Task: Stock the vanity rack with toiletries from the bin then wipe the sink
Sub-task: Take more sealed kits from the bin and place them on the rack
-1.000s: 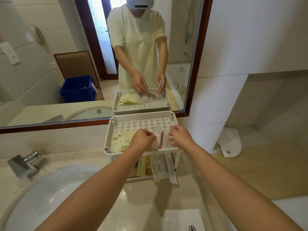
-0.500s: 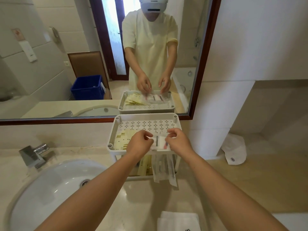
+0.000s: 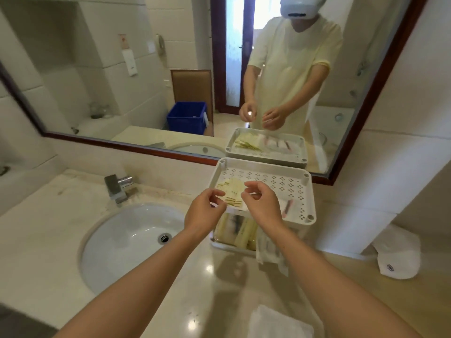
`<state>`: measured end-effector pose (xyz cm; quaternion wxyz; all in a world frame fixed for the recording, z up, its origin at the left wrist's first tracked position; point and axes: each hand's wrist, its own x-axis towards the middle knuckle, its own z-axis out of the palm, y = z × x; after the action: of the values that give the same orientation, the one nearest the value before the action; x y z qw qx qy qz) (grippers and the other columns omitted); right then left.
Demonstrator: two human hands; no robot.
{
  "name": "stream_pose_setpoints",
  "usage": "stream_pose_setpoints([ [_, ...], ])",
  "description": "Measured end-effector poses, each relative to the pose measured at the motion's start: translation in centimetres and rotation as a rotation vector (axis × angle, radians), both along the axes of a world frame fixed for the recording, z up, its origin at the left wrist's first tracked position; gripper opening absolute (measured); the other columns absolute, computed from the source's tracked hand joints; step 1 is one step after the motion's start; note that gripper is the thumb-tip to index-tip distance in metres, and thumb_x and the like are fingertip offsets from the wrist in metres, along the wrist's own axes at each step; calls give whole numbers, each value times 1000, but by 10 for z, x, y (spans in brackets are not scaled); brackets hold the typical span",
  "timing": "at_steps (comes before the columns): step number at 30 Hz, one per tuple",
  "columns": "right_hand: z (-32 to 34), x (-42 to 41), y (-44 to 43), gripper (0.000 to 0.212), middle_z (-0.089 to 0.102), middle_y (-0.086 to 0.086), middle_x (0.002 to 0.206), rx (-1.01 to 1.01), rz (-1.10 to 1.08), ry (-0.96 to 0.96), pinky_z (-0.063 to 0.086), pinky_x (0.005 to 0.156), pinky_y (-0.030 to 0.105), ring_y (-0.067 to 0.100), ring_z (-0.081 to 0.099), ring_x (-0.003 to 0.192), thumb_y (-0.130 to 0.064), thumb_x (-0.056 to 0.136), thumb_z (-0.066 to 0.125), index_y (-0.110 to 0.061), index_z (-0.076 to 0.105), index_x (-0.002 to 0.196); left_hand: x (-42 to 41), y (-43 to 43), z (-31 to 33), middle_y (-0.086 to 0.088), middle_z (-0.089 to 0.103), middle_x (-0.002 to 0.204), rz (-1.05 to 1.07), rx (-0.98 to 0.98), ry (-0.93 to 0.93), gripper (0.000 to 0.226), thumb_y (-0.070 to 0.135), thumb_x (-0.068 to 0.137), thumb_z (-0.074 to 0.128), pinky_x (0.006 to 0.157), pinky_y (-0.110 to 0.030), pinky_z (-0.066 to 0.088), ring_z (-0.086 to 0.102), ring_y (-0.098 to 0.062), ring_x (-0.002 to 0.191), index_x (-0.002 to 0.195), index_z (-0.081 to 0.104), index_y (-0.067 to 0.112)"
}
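The white two-tier vanity rack (image 3: 308, 194) stands on the counter against the mirror. Its perforated top tray holds pale yellow sachets (image 3: 231, 190) at the left and clear packets with dark and red items (image 3: 288, 206) at the right. More yellow and clear packets (image 3: 240, 231) fill the lower shelf, some hanging over its front. My left hand (image 3: 203, 212) and my right hand (image 3: 262, 203) hover side by side over the tray's front left corner, fingers curled and fingertips nearly meeting. Whether they pinch a thin clear wrapper is unclear. The round white sink (image 3: 127, 242) lies to the left.
A chrome faucet (image 3: 118, 187) stands behind the sink. A folded white towel (image 3: 278, 323) lies at the counter's front edge and a white cloth item (image 3: 397, 256) at the right wall. The mirror reflects a blue bin (image 3: 186, 117) on the floor behind me.
Both hands have lifted off the clear packets, which now lie in the tray's right half, and have shifted left over the yellow sachets. My view has swung left, showing more of the sink.
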<state>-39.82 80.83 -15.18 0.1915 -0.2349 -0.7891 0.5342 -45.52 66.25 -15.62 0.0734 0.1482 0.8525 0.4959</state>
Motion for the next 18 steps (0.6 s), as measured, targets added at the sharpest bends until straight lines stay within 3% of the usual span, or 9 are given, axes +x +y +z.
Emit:
stream_pose_setpoints([
  [4,3,-13,-49,24,64,-10,101,6,112,2,51,79,25,4,60,90,-23,88,63,-26,63,112,1,-54,1,12,64,88,71,13,0,20,26,84,62,66,-35,59,64,-9,78,103,60,35],
  [10,-1,-13,-148,31,63,-12,103,34,324,-55,48,81,21,3,59,89,-18,85,65,-28,60,113,18,-157,2,11,62,86,217,29,-3,21,20,86,61,53,-14,44,60,-5,72,104,61,30],
  [13,-8,-8,-204,32,62,-9,105,43,432,-114,48,74,20,8,62,91,-18,83,66,-27,59,113,33,-219,-5,11,64,87,301,31,-28,22,20,84,62,62,-20,47,61,-6,74,103,61,31],
  [16,-15,-1,-262,39,60,-8,112,73,554,-192,52,87,30,14,62,101,-21,81,68,-27,57,118,53,-283,-12,8,64,87,386,41,-51,22,19,83,63,72,-28,49,60,-10,76,102,61,29],
  [18,-19,7,-301,44,57,-9,115,133,623,-224,48,91,30,12,58,104,-24,81,69,-26,55,123,69,-325,-16,6,65,88,428,39,-65,23,19,82,65,76,-31,50,60,-12,77,103,60,28],
])
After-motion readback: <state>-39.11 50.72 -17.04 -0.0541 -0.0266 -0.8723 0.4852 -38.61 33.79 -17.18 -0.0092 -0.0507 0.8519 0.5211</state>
